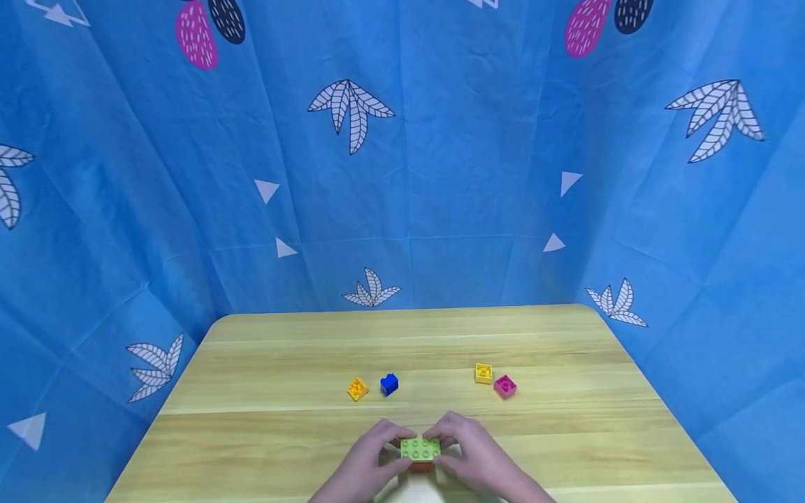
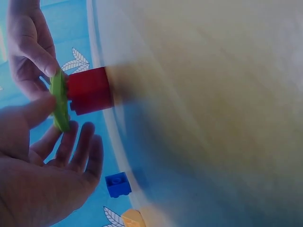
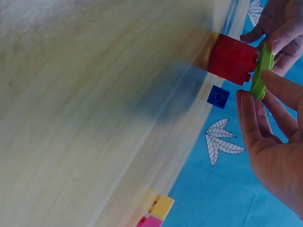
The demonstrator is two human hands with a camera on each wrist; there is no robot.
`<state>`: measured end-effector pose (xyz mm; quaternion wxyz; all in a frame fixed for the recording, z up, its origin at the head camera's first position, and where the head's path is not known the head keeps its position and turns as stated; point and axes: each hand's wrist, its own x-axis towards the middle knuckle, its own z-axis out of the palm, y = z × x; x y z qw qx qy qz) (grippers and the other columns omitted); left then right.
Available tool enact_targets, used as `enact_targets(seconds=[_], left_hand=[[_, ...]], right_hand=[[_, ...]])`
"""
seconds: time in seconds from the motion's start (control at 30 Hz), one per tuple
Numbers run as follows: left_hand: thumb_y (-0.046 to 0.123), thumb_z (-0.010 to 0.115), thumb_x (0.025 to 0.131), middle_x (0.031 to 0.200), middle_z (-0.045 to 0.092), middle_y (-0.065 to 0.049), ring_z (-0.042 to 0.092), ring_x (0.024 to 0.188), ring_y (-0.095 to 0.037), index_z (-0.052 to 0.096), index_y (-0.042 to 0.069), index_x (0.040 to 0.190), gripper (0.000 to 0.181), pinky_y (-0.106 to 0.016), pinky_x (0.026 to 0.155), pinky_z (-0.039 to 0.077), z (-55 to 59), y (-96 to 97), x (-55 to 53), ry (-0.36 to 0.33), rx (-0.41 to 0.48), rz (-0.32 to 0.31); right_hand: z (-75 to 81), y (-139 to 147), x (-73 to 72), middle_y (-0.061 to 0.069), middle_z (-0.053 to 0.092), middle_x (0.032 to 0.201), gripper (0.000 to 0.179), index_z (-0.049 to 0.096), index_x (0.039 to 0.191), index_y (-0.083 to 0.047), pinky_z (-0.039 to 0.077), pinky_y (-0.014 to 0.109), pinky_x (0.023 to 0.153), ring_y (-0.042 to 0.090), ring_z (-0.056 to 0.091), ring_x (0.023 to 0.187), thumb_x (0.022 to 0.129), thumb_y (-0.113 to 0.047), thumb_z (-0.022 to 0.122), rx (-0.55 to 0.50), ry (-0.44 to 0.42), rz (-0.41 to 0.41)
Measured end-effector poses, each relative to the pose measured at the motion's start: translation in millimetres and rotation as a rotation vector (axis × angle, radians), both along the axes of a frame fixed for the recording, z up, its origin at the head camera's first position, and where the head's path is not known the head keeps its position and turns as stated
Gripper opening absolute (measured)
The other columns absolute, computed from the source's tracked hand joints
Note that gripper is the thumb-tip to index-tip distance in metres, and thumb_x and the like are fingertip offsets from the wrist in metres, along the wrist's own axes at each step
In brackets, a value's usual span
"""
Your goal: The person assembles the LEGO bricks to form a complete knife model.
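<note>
Our left hand (image 1: pixel 367 464) and right hand (image 1: pixel 478 457) pinch the green plate (image 1: pixel 421 448) onto the red brick (image 2: pixel 89 90) near the table's (image 1: pixel 264 349) front edge; four small bricks remain loose.

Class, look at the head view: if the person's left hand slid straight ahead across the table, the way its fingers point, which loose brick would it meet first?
Probably the blue brick; the left hand points up and slightly right, though depth is unclear.

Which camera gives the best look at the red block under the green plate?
The left wrist view: the red block shows large and whole, sitting on the table beneath the green plate. The right wrist view shows it well too, slightly smaller. In the head view only a red sliver peeks out between the hands.
</note>
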<state>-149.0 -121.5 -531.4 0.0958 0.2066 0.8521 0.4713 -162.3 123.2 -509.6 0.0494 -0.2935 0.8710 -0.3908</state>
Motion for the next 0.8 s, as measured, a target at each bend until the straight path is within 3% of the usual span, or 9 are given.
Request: enact_targets(seconds=[0.5, 0.8], left_hand=[[0.023, 0.073, 0.096, 0.113, 0.059, 0.009, 0.059, 0.099, -0.005, 0.067, 0.022, 0.129, 0.034, -0.02, 0.086, 0.054, -1.0, -1.0, -0.1, -0.045, 0.021, -0.025], [0.014, 0.072, 0.097, 0.121, 0.065, 0.001, 0.068, 0.099, -0.009, 0.066, 0.018, 0.127, 0.031, -0.021, 0.085, 0.059, 0.4, 1.1, -2.3, -0.153, 0.095, -0.045]], right_hand=[[-3.8, 0.7, 0.5, -0.01, 0.066, 0.105, 0.031, 0.074, 0.117, -0.015, 0.061, 0.028, 0.085, 0.003, 0.064, 0.093, 0.086, -0.011, 0.081, 0.018, -0.011, -0.008], [-8.2, 2.3, 0.8, -0.01, 0.065, 0.108, 0.031, 0.073, 0.118, -0.017, 0.059, 0.026, 0.085, 0.005, 0.064, 0.095, 0.088, -0.015, 0.081, 0.008, -0.024, -0.01]])
